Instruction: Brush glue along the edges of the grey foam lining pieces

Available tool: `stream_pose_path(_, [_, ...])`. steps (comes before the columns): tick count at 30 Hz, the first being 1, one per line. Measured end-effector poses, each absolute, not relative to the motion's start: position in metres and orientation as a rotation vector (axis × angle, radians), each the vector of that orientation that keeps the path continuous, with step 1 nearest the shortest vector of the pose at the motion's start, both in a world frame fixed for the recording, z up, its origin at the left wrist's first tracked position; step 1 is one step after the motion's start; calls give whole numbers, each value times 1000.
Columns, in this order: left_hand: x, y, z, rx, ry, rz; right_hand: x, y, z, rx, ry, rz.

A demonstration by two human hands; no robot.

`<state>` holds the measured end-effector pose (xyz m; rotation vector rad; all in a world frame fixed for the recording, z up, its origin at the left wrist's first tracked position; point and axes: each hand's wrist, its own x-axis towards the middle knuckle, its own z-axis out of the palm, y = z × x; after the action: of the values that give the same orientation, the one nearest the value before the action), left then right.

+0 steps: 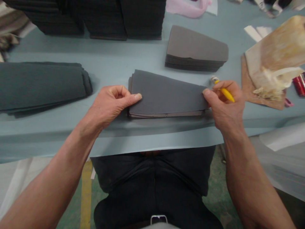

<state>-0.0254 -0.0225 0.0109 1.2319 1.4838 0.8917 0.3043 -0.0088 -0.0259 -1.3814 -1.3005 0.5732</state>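
A dark grey tapered fabric panel [166,90] lies on top of a small stack of like pieces, in front of me near the table's edge. My left hand [111,103] pinches its left end, the thumb on top. At the narrow right end, the thumb and fingers of my right hand [225,100] close on the panel's corner. Tucked in that same hand is a small brush [225,90] with a yellow handle, its pale head pointing up and left. The fingertips under the panel are hidden.
Behind the panel stands a neat stack of grey-brown pieces [196,46]. Dark green pieces [40,84] lie at the left, and tall black stacks [124,19] at the back. On the right, a glue-crusted container [276,54] rests on a brown board [250,86]. The blue-grey table covering [114,58] ends close to my body.
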Motion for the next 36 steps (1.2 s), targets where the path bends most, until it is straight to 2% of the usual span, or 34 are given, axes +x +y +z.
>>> stream_pose_path(36, [-22,-24,12,1258,1547,870,306,-10,-34,-1354,-1299,571])
